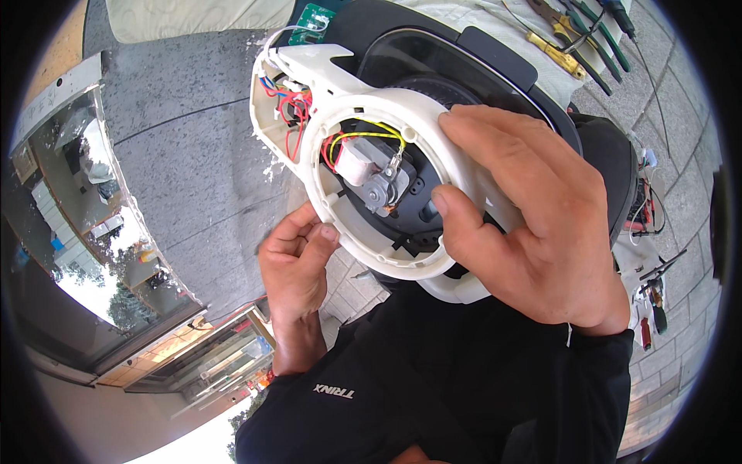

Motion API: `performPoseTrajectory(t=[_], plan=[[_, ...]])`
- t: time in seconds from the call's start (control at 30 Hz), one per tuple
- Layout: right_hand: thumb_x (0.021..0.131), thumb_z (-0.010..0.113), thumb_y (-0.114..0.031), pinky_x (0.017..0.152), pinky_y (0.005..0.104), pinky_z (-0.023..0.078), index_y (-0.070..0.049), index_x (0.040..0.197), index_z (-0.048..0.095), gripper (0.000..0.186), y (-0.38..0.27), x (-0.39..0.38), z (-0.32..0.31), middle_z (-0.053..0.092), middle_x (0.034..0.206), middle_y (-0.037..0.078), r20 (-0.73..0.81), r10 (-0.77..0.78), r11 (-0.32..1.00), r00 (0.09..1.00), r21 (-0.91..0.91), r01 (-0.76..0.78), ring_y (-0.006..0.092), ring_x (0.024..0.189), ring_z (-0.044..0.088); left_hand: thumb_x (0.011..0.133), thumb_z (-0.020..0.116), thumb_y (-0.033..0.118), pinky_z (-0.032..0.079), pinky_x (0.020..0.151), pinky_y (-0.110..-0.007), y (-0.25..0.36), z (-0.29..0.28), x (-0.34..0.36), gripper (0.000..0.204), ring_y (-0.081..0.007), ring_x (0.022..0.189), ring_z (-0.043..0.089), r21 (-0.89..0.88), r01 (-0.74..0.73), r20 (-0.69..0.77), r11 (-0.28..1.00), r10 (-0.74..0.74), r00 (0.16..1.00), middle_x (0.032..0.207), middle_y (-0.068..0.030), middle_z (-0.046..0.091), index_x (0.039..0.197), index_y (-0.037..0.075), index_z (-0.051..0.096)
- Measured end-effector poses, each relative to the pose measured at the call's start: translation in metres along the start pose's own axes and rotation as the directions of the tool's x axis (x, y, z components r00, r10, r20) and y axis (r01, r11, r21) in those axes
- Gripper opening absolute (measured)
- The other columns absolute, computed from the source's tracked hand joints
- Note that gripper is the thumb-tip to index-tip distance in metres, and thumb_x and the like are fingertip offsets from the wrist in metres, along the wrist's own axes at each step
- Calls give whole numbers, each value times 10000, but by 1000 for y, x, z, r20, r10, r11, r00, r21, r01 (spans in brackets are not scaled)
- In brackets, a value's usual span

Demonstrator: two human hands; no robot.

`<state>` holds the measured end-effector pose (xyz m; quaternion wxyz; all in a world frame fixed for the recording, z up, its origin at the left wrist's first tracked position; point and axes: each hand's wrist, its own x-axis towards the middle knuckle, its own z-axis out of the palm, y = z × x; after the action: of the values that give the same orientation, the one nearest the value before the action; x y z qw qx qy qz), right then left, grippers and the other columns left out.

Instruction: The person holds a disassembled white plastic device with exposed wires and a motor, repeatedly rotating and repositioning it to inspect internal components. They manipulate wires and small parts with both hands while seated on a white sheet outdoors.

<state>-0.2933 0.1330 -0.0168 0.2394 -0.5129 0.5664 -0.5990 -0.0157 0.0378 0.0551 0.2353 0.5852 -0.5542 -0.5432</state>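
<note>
A white plastic ring housing [343, 244] sits over a black appliance body [498, 56]. Inside the ring show a grey motor [380, 193], red and yellow wires and a dark plate. More coloured wires bunch in the housing's left extension, beside a green circuit board [311, 23] at the top. My left hand [297, 274] pinches the ring's lower-left rim between thumb and fingers. My right hand [525, 216] grips the ring's right side, fingers over the upper rim and thumb at its inner edge.
Yellow-handled pliers [555, 54] and other tools lie on a white cloth [515, 23] at upper right. More tools and wires [649, 301] lie on grey tiles [680, 124] at right. A glass surface with a chipped edge [69, 224] is at left.
</note>
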Motion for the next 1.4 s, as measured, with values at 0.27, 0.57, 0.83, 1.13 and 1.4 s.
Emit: performPoseTrajectory(t=[0.27,0.57,0.83,1.13,1.4], plan=[[888,747,-71,983,416,537,79,1309,654,457,-8,-2,8,666,1288,285,23,51,998,998,-35,-50,394,1139,688,976,675,-65,566,936,-301,-9,-6,7,387,-178,1070,699,-148,45,77,988,-34,996,1213,-165,730,1354,-108,610],[975,684,-118,997,454,529,102,1321,629,414,-23,7,18,689,1226,310,2,167,981,986,-103,-166,438,1114,695,968,716,-37,568,1009,-356,-10,-8,20,377,-208,1119,709,-211,30,123,977,-4,992,1255,-182,729,1333,-91,639],[968,630,-133,1081,412,468,97,1364,609,458,-31,12,19,671,1308,265,33,291,949,956,-135,-285,354,1226,655,982,719,-5,573,1010,-364,-18,-12,22,399,-210,1133,701,-285,80,234,955,-12,972,1253,-166,721,1356,-91,607],[927,632,-303,1133,437,423,63,1387,621,588,-26,25,13,656,1359,256,136,331,939,934,-149,-311,358,1286,621,994,722,23,566,1000,-353,-34,-24,41,395,-199,1152,682,-376,98,416,921,74,906,1251,-145,701,1350,-52,569],[925,634,-372,1140,442,417,59,1410,615,649,-27,23,16,649,1383,259,129,362,926,923,-164,-341,362,1305,612,1064,664,237,554,913,-316,-38,-42,129,400,-145,1060,680,-430,-194,-28,882,202,979,1163,-80,725,1369,-16,611]])
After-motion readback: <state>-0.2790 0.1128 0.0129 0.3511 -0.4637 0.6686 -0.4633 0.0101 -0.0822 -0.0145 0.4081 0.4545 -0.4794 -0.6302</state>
